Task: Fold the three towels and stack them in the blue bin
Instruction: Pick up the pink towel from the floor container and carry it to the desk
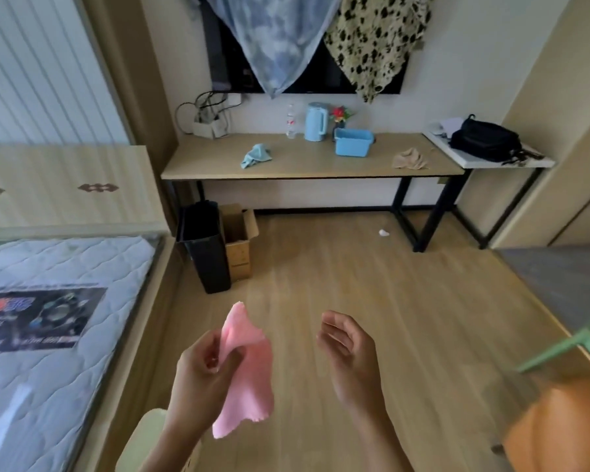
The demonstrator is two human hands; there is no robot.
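My left hand (203,364) pinches a pink towel (249,376) near its upper edge; the cloth hangs loose below the hand, over the floor. My right hand (346,345) hovers to the right of the towel with fingers loosely curled and nothing in it. Far ahead, on the long wooden table (304,166), a crumpled light blue towel (255,155) lies left of centre. A crumpled beige towel (410,159) lies near the table's right end. The blue bin (353,142) stands between them, toward the back.
A blue kettle (315,121), a water bottle (290,121) and a flower pot stand behind the bin. A black bag (484,139) sits on a white side table. A black waste bin (206,247) and cardboard box (239,241) stand below left. A mattress (48,321) lies left.
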